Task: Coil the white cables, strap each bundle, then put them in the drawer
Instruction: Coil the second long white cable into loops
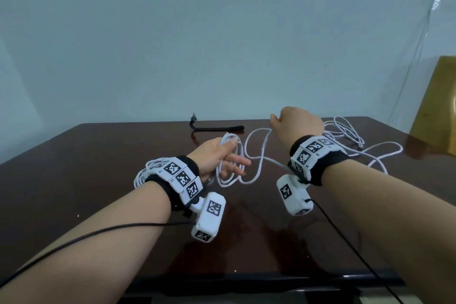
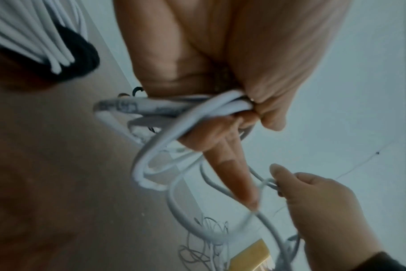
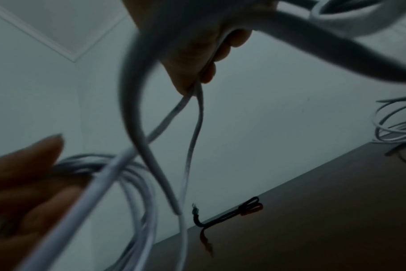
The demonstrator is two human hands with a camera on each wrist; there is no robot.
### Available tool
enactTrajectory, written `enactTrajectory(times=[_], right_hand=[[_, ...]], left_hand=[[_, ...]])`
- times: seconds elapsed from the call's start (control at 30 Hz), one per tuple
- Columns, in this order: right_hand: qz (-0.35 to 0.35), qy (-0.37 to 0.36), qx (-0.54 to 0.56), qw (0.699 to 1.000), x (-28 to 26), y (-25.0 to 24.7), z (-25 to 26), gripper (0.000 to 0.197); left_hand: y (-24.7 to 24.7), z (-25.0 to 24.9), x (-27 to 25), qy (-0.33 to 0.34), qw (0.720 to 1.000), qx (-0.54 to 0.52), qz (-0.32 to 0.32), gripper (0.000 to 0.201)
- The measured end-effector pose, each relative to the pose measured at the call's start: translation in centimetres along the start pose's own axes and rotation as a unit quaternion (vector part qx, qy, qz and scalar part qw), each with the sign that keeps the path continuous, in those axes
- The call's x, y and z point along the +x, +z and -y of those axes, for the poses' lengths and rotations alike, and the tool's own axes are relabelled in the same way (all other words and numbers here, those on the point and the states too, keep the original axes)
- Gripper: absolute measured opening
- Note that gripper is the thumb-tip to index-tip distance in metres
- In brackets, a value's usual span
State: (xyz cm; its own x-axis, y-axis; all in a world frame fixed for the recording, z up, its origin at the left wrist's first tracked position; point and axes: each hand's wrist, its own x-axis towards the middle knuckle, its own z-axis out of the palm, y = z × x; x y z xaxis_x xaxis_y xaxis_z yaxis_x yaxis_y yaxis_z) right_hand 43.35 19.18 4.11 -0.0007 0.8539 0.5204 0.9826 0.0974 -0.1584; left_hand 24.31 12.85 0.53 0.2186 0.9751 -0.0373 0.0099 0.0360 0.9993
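Note:
My left hand (image 1: 217, 155) pinches a few loops of white cable (image 1: 228, 175) between thumb and forefinger above the dark table (image 1: 74, 192); the other fingers point out straight. The left wrist view shows the same coil (image 2: 197, 110) pinched in the left hand (image 2: 255, 102). My right hand (image 1: 293, 123) is raised to the right and grips a strand of that cable (image 1: 259, 145), seen running out of its fingers (image 3: 220, 53) in the right wrist view. A strapped white bundle (image 1: 143, 170) lies behind my left wrist. A black strap (image 1: 214, 127) lies at the table's far edge.
More loose white cable (image 1: 350, 136) sprawls on the table's right side. A yellow-brown board (image 1: 436, 103) leans at the far right. A pale wall stands behind the table. Black wires run from both wrist cameras toward the near edge.

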Motion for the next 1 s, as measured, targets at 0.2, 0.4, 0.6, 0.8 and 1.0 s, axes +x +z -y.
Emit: enactTrajectory(times=[0.2, 0.4, 0.6, 0.8, 1.0], right_hand=[[0.021, 0.026, 0.047, 0.998, 0.0, 0.2, 2.2, 0.038], [0.003, -0.032, 0.06, 0.998, -0.4, 0.0, 1.8, 0.045], [-0.017, -0.196, 0.099, 0.975, -1.6, 0.5, 1.2, 0.044], [0.015, -0.282, 0.037, 0.959, -3.6, 1.1, 1.1, 0.076], [0.184, -0.244, 0.163, 0.938, -4.4, 1.3, -0.4, 0.051]], left_hand=[[2.2, 0.3, 1.3, 0.038, 0.998, 0.035, -0.038, 0.029], [0.7, 1.0, 2.0, 0.04, 0.998, 0.011, -0.042, 0.027], [-0.8, 0.7, 1.6, 0.029, 0.983, 0.174, -0.043, 0.033], [-1.3, 0.5, 1.9, 0.007, 0.982, 0.077, -0.175, 0.036], [-2.4, -0.2, 1.8, 0.005, 0.972, 0.061, -0.225, 0.04]])
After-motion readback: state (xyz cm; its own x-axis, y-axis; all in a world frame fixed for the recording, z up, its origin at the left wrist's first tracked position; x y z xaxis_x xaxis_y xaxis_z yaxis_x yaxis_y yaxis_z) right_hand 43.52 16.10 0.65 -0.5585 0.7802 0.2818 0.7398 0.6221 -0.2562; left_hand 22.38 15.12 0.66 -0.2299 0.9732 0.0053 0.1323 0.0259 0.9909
